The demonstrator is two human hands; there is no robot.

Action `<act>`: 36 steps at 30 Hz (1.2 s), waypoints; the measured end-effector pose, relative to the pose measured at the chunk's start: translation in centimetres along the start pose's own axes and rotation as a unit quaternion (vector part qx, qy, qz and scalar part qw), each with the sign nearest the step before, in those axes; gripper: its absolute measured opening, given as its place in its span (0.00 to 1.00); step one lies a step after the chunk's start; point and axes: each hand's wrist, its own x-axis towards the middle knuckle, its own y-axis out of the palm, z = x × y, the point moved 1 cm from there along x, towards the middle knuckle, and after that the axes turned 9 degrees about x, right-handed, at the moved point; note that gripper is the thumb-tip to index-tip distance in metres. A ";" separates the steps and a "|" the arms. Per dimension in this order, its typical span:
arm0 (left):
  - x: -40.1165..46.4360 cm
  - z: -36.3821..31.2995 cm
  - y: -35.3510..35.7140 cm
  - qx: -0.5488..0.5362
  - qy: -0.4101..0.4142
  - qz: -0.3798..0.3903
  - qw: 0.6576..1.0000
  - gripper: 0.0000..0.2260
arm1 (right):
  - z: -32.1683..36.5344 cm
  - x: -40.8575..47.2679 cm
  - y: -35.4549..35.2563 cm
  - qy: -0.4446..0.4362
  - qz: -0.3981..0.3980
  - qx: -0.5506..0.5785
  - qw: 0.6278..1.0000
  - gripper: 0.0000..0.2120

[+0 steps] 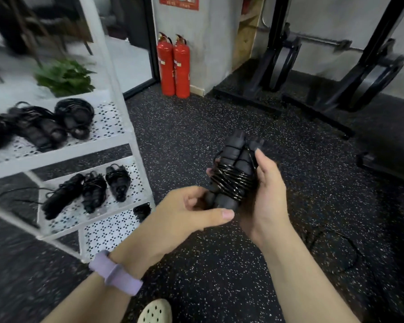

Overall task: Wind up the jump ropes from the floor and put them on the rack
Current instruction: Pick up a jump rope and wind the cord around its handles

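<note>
A black jump rope is held in front of me, its two handles side by side with the cord wound tightly around their middle. My right hand cups the bundle from the right side. My left hand grips the lower ends of the handles, thumb pointing right. The white perforated rack stands to the left, with wound ropes on its upper shelf and more wound ropes on the shelf below. Another black rope lies loose on the floor at the right.
Two red fire extinguishers stand against the grey wall. A black steel gym frame fills the back right. A green plant sits behind the rack. The floor is black speckled rubber, and my light shoe shows at the bottom.
</note>
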 end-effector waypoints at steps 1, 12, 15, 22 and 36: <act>-0.3 0.2 -0.7 0.000 0.002 -0.017 1.000 0.18 | -0.6 0.4 0.5 -0.001 0.006 -0.011 1.000 0.29; -3.3 4.0 -8.3 -0.123 0.019 -0.202 0.972 0.16 | -7.4 1.8 6.4 -0.007 0.132 -0.162 0.978 0.23; -4.5 4.3 -9.3 -0.126 0.038 -0.237 0.962 0.18 | -9.2 1.3 8.3 -0.029 0.168 -0.208 0.963 0.19; -6.9 4.3 -11.3 -0.140 0.064 -0.340 0.928 0.20 | -12.5 0.4 12.5 -0.029 0.193 -0.182 0.964 0.23; -15.2 -9.0 -14.9 -0.064 0.135 -0.369 0.917 0.07 | -3.9 -6.2 23.9 -0.084 0.216 -0.159 0.960 0.26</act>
